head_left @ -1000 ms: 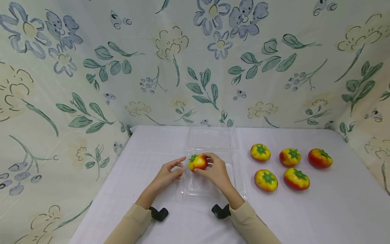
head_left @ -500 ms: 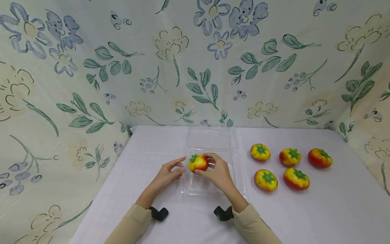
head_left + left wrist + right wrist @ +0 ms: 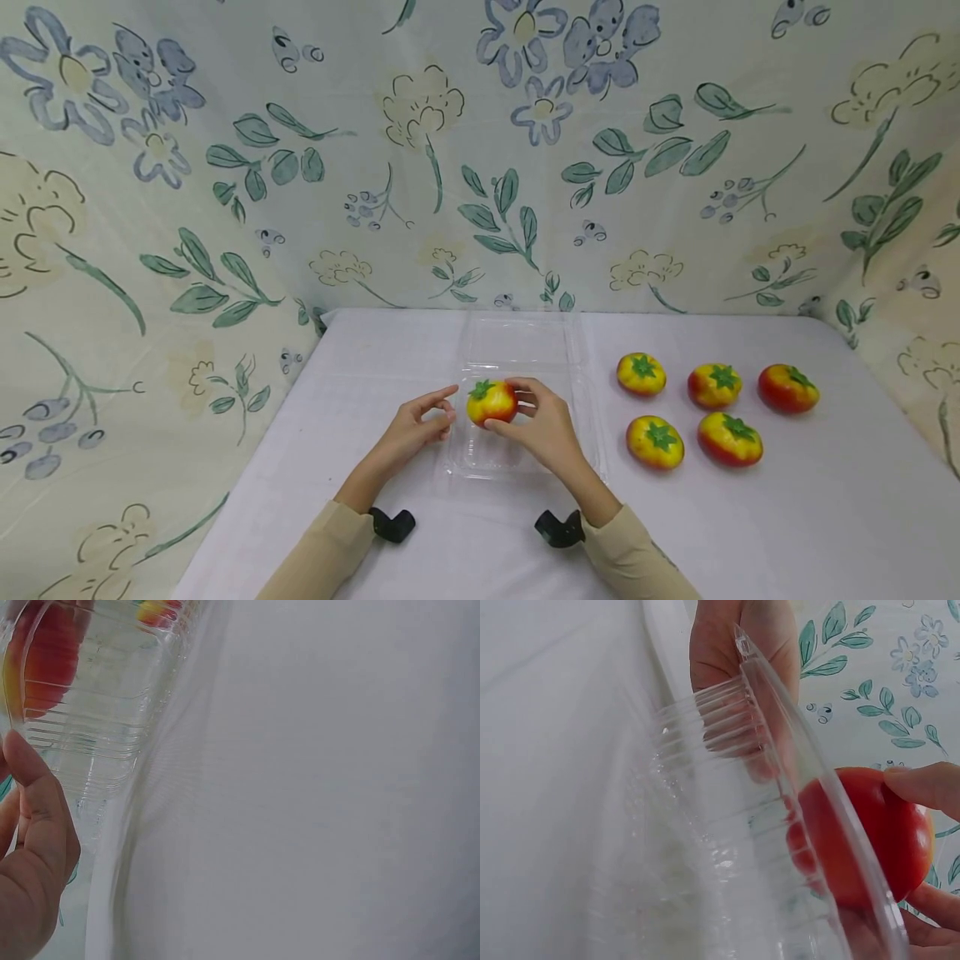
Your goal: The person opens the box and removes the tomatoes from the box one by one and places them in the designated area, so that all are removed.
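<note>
My right hand point(image 3: 546, 423) grips a yellow-and-red toy persimmon point(image 3: 491, 403) with a green leafy top, held over the near half of a clear plastic clamshell box point(image 3: 487, 467). In the right wrist view, its thumb lies on the red side of the persimmon point(image 3: 885, 832), with fingers curled beneath. Beside the box's left edge is my left hand point(image 3: 411, 427), its forefinger reaching to the rim and its other fingers loosely bent. The left wrist view has a fingertip point(image 3: 16, 742) right at the clear rim, with the held persimmon point(image 3: 52, 667) showing red through the plastic.
Several more toy persimmons point(image 3: 655, 443) lie in two rows on the white cloth to the right of the box. The box's lid point(image 3: 521, 342) is laid back towards the floral cloth wall point(image 3: 480, 167) behind the table. Black wrist devices point(image 3: 393, 527) sit by both sleeves.
My right hand has drawn slightly right and towards me, with the persimmon still in its grip. The left hand, the box and the other persimmons stay in place.
</note>
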Tool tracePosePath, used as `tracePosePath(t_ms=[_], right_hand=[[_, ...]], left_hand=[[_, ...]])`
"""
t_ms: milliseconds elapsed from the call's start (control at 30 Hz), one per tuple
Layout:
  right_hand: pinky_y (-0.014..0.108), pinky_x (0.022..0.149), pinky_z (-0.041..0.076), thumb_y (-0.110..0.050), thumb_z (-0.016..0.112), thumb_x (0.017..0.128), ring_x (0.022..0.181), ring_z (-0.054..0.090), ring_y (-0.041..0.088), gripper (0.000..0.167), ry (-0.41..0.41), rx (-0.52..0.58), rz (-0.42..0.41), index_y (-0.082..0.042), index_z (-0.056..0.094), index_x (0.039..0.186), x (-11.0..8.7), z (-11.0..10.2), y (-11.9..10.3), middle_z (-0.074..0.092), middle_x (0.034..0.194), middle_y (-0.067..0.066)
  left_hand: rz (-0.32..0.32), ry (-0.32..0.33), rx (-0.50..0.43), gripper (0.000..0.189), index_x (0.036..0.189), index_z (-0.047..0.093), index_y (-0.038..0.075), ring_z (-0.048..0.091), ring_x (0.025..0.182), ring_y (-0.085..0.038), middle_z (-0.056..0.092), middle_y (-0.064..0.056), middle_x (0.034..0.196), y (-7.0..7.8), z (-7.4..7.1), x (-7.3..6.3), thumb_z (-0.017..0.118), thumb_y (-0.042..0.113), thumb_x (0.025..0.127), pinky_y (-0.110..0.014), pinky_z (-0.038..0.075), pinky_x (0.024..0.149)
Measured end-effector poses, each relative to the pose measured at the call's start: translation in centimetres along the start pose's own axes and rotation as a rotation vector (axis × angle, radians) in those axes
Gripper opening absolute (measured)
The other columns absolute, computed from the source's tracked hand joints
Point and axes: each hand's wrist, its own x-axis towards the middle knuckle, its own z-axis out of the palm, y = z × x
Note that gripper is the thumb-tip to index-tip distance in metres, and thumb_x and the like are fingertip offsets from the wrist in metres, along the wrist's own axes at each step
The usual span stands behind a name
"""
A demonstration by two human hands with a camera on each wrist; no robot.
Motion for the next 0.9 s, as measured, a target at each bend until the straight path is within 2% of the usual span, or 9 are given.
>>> tracePosePath(t_ms=[600,767,900], right_hand=[[0.045,0.096,0.050,-0.015,0.090,0.074,0.117,0.060,0.028,0.063,-0.003,0.036,-0.045,-0.006,0.060,0.129,-0.9,-1.5,1.1,0.061,0.129,0.009],[0.043,0.098,0.049,-0.010,0.088,0.075,0.120,0.057,0.030,0.063,-0.042,0.109,0.010,-0.004,0.059,0.131,-1.2,-2.4,1.0,0.059,0.132,0.012],[0.043,0.099,0.048,-0.013,0.088,0.076,0.122,0.057,0.030,0.063,-0.067,0.153,0.044,-0.006,0.058,0.132,-1.3,-3.1,1.3,0.057,0.134,0.012]], left_hand=[[-0.004,0.002,-0.012,0.053,0.148,0.049,0.010,0.055,0.070,-0.014,0.055,-0.010,0.106,-0.1,0.0,0.1,0.066,0.016,0.098,-0.019,0.052,0.070],[0.009,-0.001,-0.029,0.054,0.148,0.049,0.008,0.055,0.070,-0.014,0.055,-0.010,0.106,-0.2,-0.1,0.0,0.066,0.015,0.097,-0.018,0.052,0.070],[0.014,-0.002,-0.036,0.054,0.147,0.049,0.007,0.054,0.071,-0.015,0.055,-0.010,0.105,-0.1,-0.1,-0.1,0.066,0.014,0.097,-0.018,0.051,0.068]])
